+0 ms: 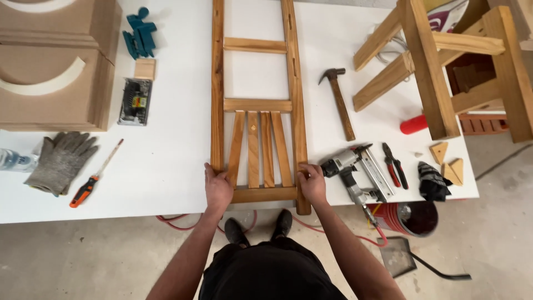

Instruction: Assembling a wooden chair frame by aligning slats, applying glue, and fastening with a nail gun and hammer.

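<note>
Two hands on one wooden frame (258, 105), rest of the white counter (166, 166) is tools.

Far left: stacked brown moulded panels (55, 61), clear bottle (11, 160) at the edge, grey glove (60, 160) lying flat, orange-handled screwdriver (94, 176) just right of it. Further back: blue plastic pieces (139, 38), small wood block (145, 69), sander (135, 101) below the block.

Centre: the frame lies flat, long side running away from the person, two rails, cross bars, four slats fanned in the near section. Near end overhangs the counter edge slightly. Left hand (217, 186) gripping the near end of the left rail, fingers wrapped over it. Right hand (312, 183) closed on the near end of the right rail, same way. Both pinching the frame, not spread.

Right of the frame: hammer (338, 103), well apart from the hands. Nail gun (355, 175) just beside the right hand, red hose off it down to the floor. Red-handled pliers (394, 165), black rag (432, 183), wooden triangles (448, 162), red cylinder (413, 124). Wooden stool (438, 61) on its side at the far right corner. Red bucket (408, 218) on the floor below.
</note>
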